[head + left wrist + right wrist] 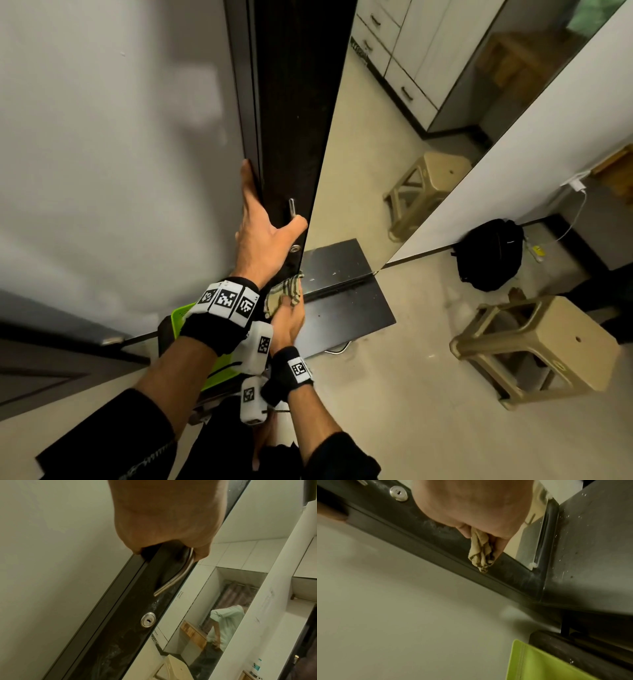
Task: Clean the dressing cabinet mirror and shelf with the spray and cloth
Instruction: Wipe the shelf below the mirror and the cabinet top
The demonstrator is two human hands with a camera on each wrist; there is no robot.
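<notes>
The left hand point(263, 236) lies against the dark frame point(294, 102) of the cabinet door, fingers reaching up along the frame's left edge and the thumb stretched right across to the metal handle point(292, 207); the left wrist view shows the thumb hooked over the curved handle point(173, 580), so the hand grips frame and handle together. Just below the handle sits a round keyhole lock point(148, 619). The right hand point(289, 322) is lower, beneath the left wrist, its fingers clamped on a bunched checked cloth point(283, 294). In the right wrist view the cloth point(481, 553) hangs out of the fist and its tip seems to touch the lower part of the dark frame, though the blur makes the contact hard to judge. The mirror point(394, 154) fills the door to the right of the frame and reflects white cupboards, a beige stool and, in the left wrist view, a person in a pale shirt. At the foot of the mirror the dark shelf point(346, 308) juts out, speckled with white spots. A lime green plastic item point(537, 664) sits below the shelf's left end. On the floor to the right stand a beige plastic stool point(544, 346) and a black backpack point(491, 255) against the wall, well apart from the hands. No spray bottle can be made out.
</notes>
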